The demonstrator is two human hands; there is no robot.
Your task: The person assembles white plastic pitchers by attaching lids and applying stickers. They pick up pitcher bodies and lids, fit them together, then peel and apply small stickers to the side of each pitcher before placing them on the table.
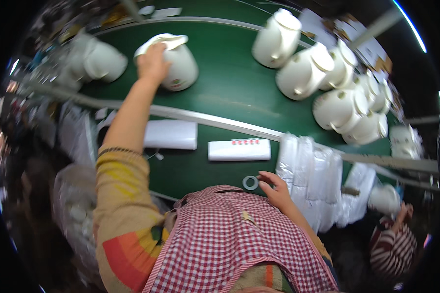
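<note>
My left arm reaches across the green belt to a white jug (182, 66) with a small printed mark. My left hand (154, 63) is closed on its upper left side by the rim, and the fingertips are partly hidden. Low in front of my checked apron, my right hand (275, 189) has its thumb and fingers apart. Right by its fingertips is a grey-green roll of tape (245, 183); whether they touch it I cannot tell. A small white sheet stack with red round stickers (245, 142) lies just beyond the tape, and a larger white stack (173, 135) is to its left.
Several white jugs (305, 73) stand along the belt's right side; another group (100, 61) is at the left. A metal rail (220, 122) divides belt and bench. Bundled clear plastic bags (305, 171) hang by my right hand. A person in a striped sleeve (396, 246) is at the lower right.
</note>
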